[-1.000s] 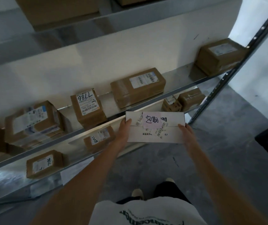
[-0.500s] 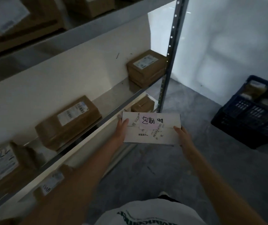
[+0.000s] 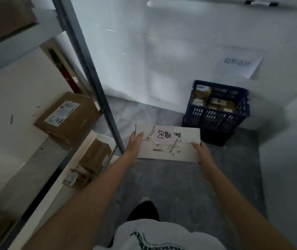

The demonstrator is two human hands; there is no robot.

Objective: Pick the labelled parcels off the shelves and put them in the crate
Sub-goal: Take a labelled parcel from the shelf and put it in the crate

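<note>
Both hands hold a white parcel (image 3: 167,145) flat at waist height above the grey floor (image 3: 171,181), its long axis running left to right across the body. The left hand (image 3: 134,144) grips the left end, fingers curled round the edge; the right hand (image 3: 201,150) grips the right end likewise. A handwritten label (image 3: 164,137) faces up. The blue crate (image 3: 216,118) stands just beyond, holding brown parcels.

Both bare forearms were extended forward and slightly downward, the left hand (image 3: 134,144) clasped on the left end of a white parcel (image 3: 167,149) and the right hand (image 3: 202,152) on its right end, thumbs laid on top.
</note>
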